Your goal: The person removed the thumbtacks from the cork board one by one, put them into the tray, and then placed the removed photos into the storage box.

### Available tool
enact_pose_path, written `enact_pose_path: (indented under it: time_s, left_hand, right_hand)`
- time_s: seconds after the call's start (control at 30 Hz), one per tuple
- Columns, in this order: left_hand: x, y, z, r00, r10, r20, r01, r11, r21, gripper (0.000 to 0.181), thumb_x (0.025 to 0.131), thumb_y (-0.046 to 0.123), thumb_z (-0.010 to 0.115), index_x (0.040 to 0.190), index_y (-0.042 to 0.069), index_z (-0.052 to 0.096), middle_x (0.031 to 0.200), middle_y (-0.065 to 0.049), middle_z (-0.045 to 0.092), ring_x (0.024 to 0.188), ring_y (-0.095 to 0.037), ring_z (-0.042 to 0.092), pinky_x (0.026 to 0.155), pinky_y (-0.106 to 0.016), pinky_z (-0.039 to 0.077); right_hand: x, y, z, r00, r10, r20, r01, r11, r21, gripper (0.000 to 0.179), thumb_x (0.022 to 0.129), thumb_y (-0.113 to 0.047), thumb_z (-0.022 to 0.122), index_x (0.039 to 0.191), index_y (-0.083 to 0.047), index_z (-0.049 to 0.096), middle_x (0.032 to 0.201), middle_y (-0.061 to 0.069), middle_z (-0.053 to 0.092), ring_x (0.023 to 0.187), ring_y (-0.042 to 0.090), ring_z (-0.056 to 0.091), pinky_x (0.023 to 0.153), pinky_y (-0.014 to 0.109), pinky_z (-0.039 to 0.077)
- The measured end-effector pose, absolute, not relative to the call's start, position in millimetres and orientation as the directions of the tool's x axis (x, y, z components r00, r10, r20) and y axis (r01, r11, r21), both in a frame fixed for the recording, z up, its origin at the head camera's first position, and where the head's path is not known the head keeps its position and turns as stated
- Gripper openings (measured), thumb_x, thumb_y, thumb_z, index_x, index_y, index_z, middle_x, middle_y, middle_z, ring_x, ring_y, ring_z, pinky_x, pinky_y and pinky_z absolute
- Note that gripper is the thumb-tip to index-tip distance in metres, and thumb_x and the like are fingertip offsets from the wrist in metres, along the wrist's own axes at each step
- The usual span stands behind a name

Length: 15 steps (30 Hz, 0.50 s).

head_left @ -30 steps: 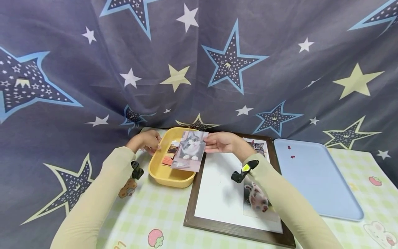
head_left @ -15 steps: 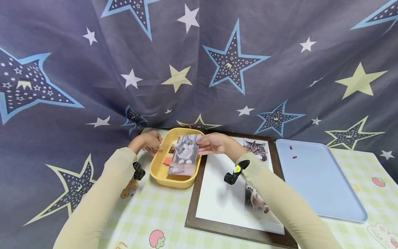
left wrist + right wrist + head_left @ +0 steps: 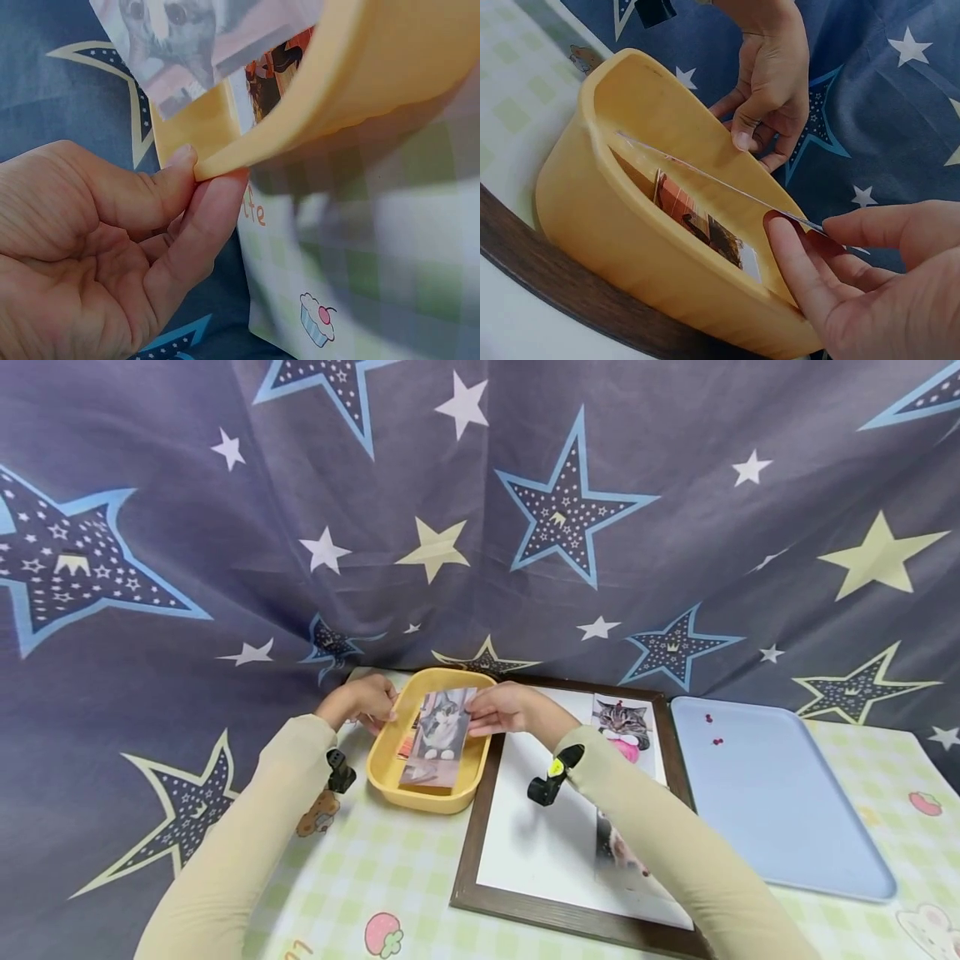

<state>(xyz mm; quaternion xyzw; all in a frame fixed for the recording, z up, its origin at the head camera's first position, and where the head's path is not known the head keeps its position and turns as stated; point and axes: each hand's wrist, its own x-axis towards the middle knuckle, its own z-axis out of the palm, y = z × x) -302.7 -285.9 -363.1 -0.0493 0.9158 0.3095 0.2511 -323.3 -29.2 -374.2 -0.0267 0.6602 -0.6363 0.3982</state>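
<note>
A yellow plastic basin stands left of a dark-framed whiteboard. My left hand pinches its rim between thumb and fingers at the far left side. In my right hand is a cat photo, pinched at its right edge between thumb and fingers. Seen edge-on in the right wrist view, the photo slants down into the basin, its lower end inside the walls. Beneath it on the basin floor lies another picture in orange and dark colours, partly hidden in the head view.
The framed whiteboard bears a tabby cat picture with a red pin, and another picture partly behind the right forearm. At right, a blue tray holds red pushpins. A star-patterned curtain rises behind.
My right hand has moved left and slightly down, bringing the cat photo from over the basin's right rim to its middle and lower. My left hand keeps its hold on the rim.
</note>
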Motion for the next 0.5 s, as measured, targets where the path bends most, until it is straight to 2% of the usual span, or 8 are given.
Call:
enact_pose_path:
  time_s: [0.2,0.4,0.5]
  left_hand:
    - [-303.6,-283.8,-363.9,-0.875,0.064,-0.48,-0.24,0.804,0.545,0.016,0.094,-0.002,0.061,0.108,-0.004,0.054,0.086,-0.008,0.053,0.067,-0.014,0.057,0.061,-0.027,0.061]
    - [-302.1,-282.6,-362.4,-0.869,0.056,-0.491,-0.258,0.795,0.549,0.016,0.094,-0.003,0.06,0.109,-0.005,0.053,0.087,-0.008,0.053,0.068,-0.014,0.056,0.063,-0.028,0.062]
    - [-303.0,-283.3,-362.1,-0.87,0.06,-0.488,-0.255,0.794,0.552,0.018,0.095,-0.003,0.06,0.11,-0.005,0.053,0.089,-0.008,0.053,0.068,-0.014,0.057,0.064,-0.029,0.063]
  right_hand:
    - [-324.7,-36.7,-378.2,-0.707,-0.506,-0.495,0.461,0.202,-0.864,0.016,0.1,0.004,0.052,0.087,-0.005,0.054,0.073,0.007,0.065,0.064,0.015,0.067,0.08,0.031,0.063]
    - [-325.6,-43.4,-381.0,-0.719,-0.469,-0.513,0.476,0.205,-0.855,0.013,0.099,0.004,0.054,0.089,-0.003,0.054,0.073,0.008,0.066,0.063,0.017,0.067,0.095,0.038,0.06]
    - [-326.8,-46.5,-381.5,-0.725,-0.456,-0.516,0.48,0.202,-0.854,0.012,0.099,0.005,0.055,0.089,-0.003,0.054,0.073,0.008,0.064,0.062,0.016,0.067,0.092,0.036,0.061]
